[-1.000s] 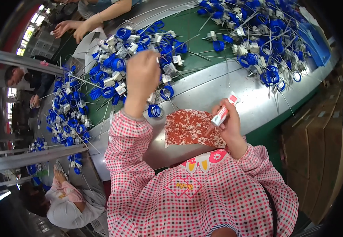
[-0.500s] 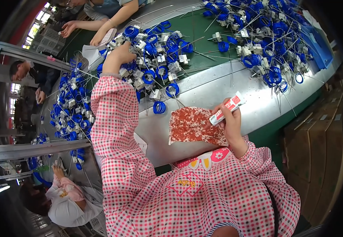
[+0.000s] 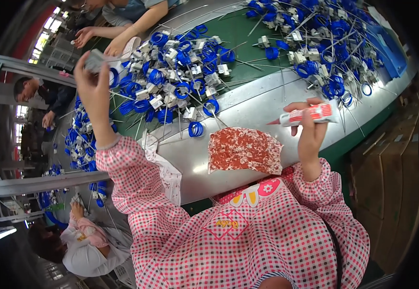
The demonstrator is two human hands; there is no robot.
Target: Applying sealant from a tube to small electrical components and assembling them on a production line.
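Observation:
My left hand (image 3: 94,89) is raised at the left, its fingers closed round a small white block (image 3: 95,60). A blue coil (image 3: 114,77) shows beside that block. Over the right part of the metal worktop (image 3: 257,103), my right hand (image 3: 310,126) grips a white-and-red squeeze tube (image 3: 310,114). The tube lies nearly level, its pointed red nozzle (image 3: 273,123) toward the left. Below and left of the nozzle, a red-stained whitish sheet (image 3: 243,151) lies near the worktop's front edge.
A heap of white blocks with blue coils and thin metal rods (image 3: 180,72) covers the middle back. Another heap (image 3: 327,45) fills the far right, beside a blue tray (image 3: 388,53). A patterned cloth (image 3: 168,171) lies by my left sleeve. Co-workers sit left and opposite; cardboard boxes (image 3: 380,168) stand right.
My left hand has come out of the heap and moved left, holding a white block. My right hand has shifted right and up, turning the tube so its red nozzle shows.

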